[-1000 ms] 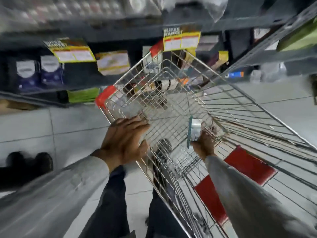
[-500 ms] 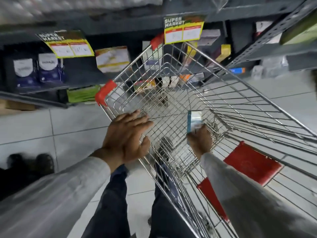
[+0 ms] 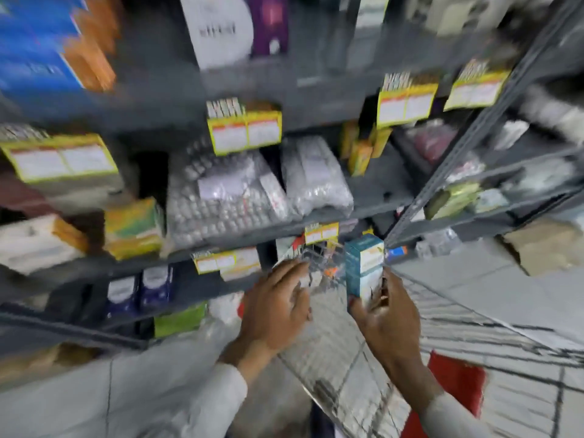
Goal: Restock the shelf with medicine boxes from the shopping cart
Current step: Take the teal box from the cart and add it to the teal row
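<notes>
My right hand (image 3: 387,324) holds a teal and white medicine box (image 3: 363,268) upright above the wire shopping cart (image 3: 341,368). My left hand (image 3: 275,308) hovers to its left with fingers spread, holding nothing, over the cart's near rim. The grey metal shelf (image 3: 262,230) fills the view behind, carrying bags of blister packs (image 3: 221,197) and assorted boxes. The picture is blurred by motion.
Yellow price tags (image 3: 245,128) hang from the shelf edges. Dark blue boxes (image 3: 139,287) and a green box (image 3: 178,320) sit on the lower shelves. A second shelf unit (image 3: 505,172) stands at right. A red panel (image 3: 452,393) lies in the cart; a cardboard box (image 3: 550,248) rests on the floor.
My right hand has lifted the medicine box up out of the cart. The view has swung upward from the cart to the shelf. My left hand has come off the cart rim.
</notes>
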The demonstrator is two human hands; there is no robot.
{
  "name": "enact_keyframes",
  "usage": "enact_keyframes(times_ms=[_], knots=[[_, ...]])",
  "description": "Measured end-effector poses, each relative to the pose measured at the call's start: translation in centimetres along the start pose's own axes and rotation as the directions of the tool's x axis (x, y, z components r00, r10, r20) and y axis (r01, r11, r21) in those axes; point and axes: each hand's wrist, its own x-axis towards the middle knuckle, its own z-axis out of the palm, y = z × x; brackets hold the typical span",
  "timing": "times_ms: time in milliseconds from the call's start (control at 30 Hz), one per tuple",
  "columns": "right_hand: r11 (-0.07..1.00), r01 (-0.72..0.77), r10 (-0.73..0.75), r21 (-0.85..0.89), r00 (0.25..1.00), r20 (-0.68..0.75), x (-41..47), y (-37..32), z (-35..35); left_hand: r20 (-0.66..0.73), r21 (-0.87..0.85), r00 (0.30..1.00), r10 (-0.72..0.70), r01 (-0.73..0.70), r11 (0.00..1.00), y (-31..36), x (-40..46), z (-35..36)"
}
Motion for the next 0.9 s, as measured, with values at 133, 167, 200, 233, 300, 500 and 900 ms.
enact_keyframes(times_ms=[133, 167, 200, 233, 300, 500, 900], knots=[[0.968, 0.194, -0.154, 0.157, 0.960, -0.233, 2.3, -7.8, -4.2, -0.271, 0.083, 0.943, 0.192, -0.176, 0.981, 3.0, 5.0, -9.4], [0.951, 0.249, -0.192, 0.185, 0.941, -0.280, 3.0, -9.8, -5.2, -0.325, 0.117, 0.913, 0.245, -0.219, 0.969, 3.7, 6.3, -11.8], [0.932, 0.297, -0.224, 0.209, 0.923, -0.312, 3.8, -11.7, -6.1, -0.367, 0.157, 0.882, 0.295, -0.253, 0.955, 4.2, 7.6, -14.1], [0.912, 0.337, -0.250, 0.232, 0.908, -0.336, 4.6, -13.3, -7.0, -0.398, 0.203, 0.855, 0.333, -0.271, 0.941, 4.6, 8.9, -16.2], [0.887, 0.386, -0.279, 0.253, 0.885, -0.372, 6.3, -16.6, -8.3, -0.436, 0.294, 0.825, 0.360, -0.247, 0.923, 4.8, 11.1, -19.9], [0.866, 0.443, -0.329, 0.232, 0.855, -0.401, 11.8, -24.2, -11.2, -0.426, 0.416, 0.892, 0.150, 0.046, 0.908, 2.6, 14.5, -25.6], [0.936, 0.305, -0.235, 0.177, 0.914, -0.331, 24.2, -28.9, -11.7, -0.340, 0.589, 0.939, 0.055, 0.167, 0.790, 1.0, 16.4, -24.7]])
